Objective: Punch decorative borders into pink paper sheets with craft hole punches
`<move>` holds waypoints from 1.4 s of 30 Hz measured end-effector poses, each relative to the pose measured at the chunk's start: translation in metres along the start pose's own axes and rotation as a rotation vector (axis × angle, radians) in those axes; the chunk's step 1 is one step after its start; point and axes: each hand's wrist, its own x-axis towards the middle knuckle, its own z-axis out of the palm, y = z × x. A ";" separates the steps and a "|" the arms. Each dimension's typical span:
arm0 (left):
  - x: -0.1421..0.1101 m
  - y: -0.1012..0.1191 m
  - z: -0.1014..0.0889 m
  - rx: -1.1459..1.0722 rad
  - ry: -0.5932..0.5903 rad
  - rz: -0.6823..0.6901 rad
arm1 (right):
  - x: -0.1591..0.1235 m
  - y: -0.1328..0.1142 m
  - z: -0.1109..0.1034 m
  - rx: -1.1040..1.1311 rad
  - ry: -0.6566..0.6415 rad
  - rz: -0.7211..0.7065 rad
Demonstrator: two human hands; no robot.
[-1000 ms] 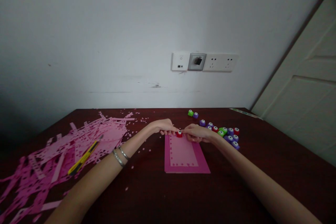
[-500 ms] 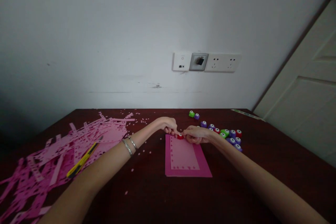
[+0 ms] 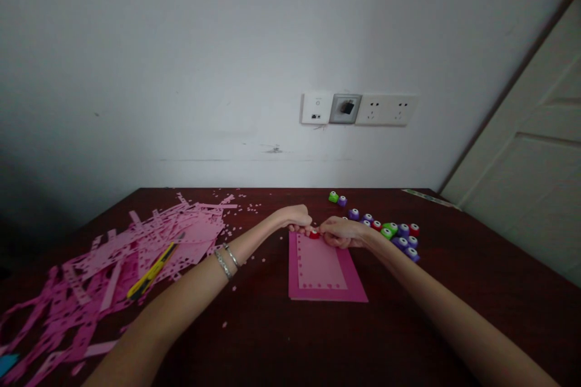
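A small red paper punch (image 3: 314,233) sits at the far edge of a light pink sheet (image 3: 321,264) that lies on a darker pink card (image 3: 351,287). My left hand (image 3: 296,217) is curled, its fingers pressing on the punch from the left. My right hand (image 3: 341,232) is closed and grips the punch and the sheet's far edge from the right. Both hands meet over the punch, which is mostly hidden. Holes run along the sheet's left and near edges.
Several small punches (image 3: 396,234) in purple, green and red are clustered right of my hands. A heap of pink paper strips (image 3: 91,272) with a yellow utility knife (image 3: 152,270) lies on the left of the dark table (image 3: 454,290). Wall sockets (image 3: 358,109) are behind.
My left hand lifted and curled over the punch, then pressed down beside my right hand. The view shifted slightly to the left; the card and sheet stayed in place.
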 end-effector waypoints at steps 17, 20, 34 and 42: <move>-0.074 -0.029 0.111 0.673 0.405 0.312 | -0.005 0.009 -0.002 -0.705 0.454 -0.507; -0.072 -0.033 0.109 0.628 0.346 0.297 | -0.003 0.009 0.000 -0.769 0.422 -0.507; -0.079 -0.028 0.105 0.581 0.292 0.279 | -0.002 0.010 -0.001 -0.849 0.401 -0.583; -0.081 -0.027 0.105 0.595 0.298 0.276 | -0.003 0.009 0.000 -0.894 0.431 -0.562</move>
